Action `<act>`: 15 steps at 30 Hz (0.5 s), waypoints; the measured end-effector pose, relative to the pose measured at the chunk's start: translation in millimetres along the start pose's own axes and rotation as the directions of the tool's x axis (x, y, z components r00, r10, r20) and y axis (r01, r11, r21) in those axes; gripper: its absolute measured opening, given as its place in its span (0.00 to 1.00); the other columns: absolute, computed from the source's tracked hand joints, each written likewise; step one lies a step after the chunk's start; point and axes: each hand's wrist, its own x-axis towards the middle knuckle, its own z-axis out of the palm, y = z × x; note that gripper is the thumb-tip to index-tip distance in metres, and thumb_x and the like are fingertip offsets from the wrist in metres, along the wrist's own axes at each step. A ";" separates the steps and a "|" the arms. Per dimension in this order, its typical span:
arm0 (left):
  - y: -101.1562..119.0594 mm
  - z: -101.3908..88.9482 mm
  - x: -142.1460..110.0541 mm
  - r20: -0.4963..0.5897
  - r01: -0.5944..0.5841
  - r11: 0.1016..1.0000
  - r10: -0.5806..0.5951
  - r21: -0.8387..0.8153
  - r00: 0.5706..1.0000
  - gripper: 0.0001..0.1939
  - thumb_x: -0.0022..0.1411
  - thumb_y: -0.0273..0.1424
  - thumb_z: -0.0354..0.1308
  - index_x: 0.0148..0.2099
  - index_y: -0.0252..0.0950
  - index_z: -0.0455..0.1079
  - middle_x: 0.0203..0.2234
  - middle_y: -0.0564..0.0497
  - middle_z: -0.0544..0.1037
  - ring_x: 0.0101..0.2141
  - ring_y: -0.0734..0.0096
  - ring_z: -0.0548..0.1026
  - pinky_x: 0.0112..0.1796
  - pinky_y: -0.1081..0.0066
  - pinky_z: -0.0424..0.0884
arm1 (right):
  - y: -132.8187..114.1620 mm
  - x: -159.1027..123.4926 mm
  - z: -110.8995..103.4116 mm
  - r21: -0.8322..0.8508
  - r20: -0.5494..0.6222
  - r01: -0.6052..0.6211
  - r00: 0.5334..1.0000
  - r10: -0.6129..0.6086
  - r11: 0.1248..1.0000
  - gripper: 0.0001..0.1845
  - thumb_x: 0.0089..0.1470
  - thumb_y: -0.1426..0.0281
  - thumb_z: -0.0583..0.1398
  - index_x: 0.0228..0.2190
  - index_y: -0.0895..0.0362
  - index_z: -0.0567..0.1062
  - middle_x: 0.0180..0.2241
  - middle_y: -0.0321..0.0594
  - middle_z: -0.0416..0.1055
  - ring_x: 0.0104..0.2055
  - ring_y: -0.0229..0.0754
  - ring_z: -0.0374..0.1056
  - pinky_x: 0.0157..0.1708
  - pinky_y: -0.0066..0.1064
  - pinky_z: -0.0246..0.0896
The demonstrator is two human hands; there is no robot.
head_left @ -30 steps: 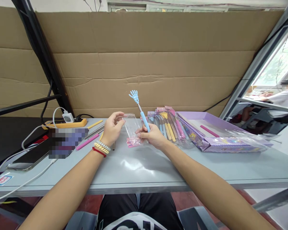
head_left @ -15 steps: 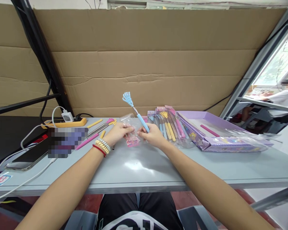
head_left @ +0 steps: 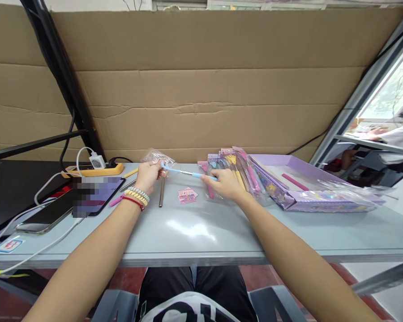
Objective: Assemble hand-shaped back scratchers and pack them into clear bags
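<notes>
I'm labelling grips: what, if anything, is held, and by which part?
The right hand holds a blue back scratcher by its handle; the left hand is at its head and a plastic wrapper, grip unclear.

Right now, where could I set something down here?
Bare desk shows between the pink cards and the front edge, and in front of the purple box. It's crowded around the wrapped back scratchers, and by the phones and power strip.

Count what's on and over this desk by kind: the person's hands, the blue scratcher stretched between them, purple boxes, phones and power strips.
Hands: 2 (left hand, right hand)
Blue scratcher: 1
Purple box: 1
Phones: 2
Power strip: 1
Total: 7
</notes>
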 end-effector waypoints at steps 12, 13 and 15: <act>2.0 -2.9 4.5 -0.008 0.000 0.943 -0.003 -0.333 1.000 0.14 0.47 0.36 0.66 0.28 0.31 0.69 0.21 0.52 0.74 0.20 0.77 0.72 0.20 0.78 0.61 | 6.0 4.2 -6.6 0.178 0.079 -0.066 0.996 0.052 0.982 0.37 0.51 0.39 0.47 0.11 0.57 0.56 0.13 0.32 0.47 0.17 0.30 0.44 0.20 0.28 0.39; 2.5 -2.8 4.0 0.026 0.007 0.933 0.002 -0.360 1.000 0.14 0.47 0.37 0.66 0.28 0.31 0.69 0.22 0.51 0.75 0.20 0.77 0.72 0.20 0.78 0.61 | 6.2 4.0 -7.0 0.200 0.086 -0.068 0.995 0.051 0.977 0.37 0.51 0.39 0.48 0.12 0.57 0.57 0.12 0.32 0.48 0.17 0.31 0.45 0.20 0.27 0.40; 3.3 -2.4 2.8 0.067 0.021 0.920 0.006 -0.392 0.998 0.15 0.47 0.37 0.67 0.28 0.31 0.69 0.22 0.51 0.75 0.20 0.77 0.72 0.19 0.78 0.62 | 7.3 3.6 -7.4 0.243 0.117 -0.068 0.992 0.040 0.968 0.36 0.52 0.40 0.48 0.12 0.57 0.58 0.12 0.32 0.50 0.17 0.31 0.46 0.20 0.27 0.42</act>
